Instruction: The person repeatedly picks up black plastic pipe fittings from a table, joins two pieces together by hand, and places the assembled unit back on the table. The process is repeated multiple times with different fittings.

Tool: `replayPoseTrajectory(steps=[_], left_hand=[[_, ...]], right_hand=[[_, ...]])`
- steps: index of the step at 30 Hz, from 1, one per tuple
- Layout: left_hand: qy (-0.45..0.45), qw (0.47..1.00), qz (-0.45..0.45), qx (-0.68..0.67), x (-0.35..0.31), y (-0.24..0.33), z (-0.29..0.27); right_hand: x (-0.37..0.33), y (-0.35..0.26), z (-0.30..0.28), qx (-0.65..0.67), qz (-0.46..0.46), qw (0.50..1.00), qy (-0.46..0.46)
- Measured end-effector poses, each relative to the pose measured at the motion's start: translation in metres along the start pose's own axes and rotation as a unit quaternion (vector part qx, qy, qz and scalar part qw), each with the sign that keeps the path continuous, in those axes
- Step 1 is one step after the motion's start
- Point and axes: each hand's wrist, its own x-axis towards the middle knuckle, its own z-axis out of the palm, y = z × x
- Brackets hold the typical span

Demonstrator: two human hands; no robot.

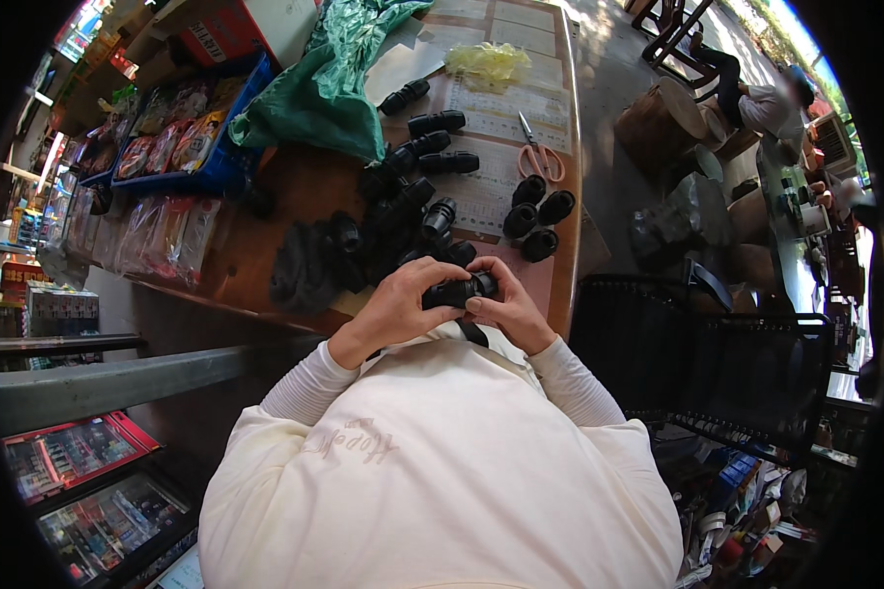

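Close to my body, at the table's near edge, I hold a black ribbed plastic pipe fitting (452, 294) lying crosswise. My left hand (395, 304) wraps round its left end, and my right hand (514, 312) grips the right end between thumb and fingers. Just beyond is a heap of similar black fittings (403, 204), some long ones lying toward the back. To its right, several shorter black pieces (538, 245) form a small group. Scissors with pink handles (540, 163) lie behind that group. A dark, crumpled bundle (304, 270) sits left of the heap.
A green plastic bag (329, 88) and a crumpled yellowish bag (488, 65) lie at the table's far side. At left stands a blue crate (192, 182) of packaged goods. A black chair (702, 363) is at my right. A person (771, 103) sits at the far right.
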Motion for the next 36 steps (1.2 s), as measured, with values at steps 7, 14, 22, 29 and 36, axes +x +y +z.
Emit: replayPoseTrajectory(steps=[7,14,22,29,36], left_hand=[[-0.037,0.982,-0.04,-0.181,-0.002,-0.01,-0.001],[-0.105,0.891,-0.145,-0.416,-0.005,-0.008,-0.013],[-0.192,0.907,-0.116,-0.355,-0.005,-0.015,-0.015],[-0.283,0.946,-0.064,-0.143,0.005,-0.006,-0.006],[-0.335,0.932,-0.114,-0.076,0.022,0.016,-0.015]], right_hand=[[-0.002,0.004,-0.006,0.079,0.0,0.996,-0.038],[-0.003,0.005,-0.009,0.22,0.031,0.973,-0.057],[-0.001,0.011,-0.019,0.244,0.054,0.965,-0.085],[0.001,0.009,-0.005,0.071,0.019,0.997,0.002],[0.007,0.019,-0.013,0.092,-0.002,0.996,0.016]])
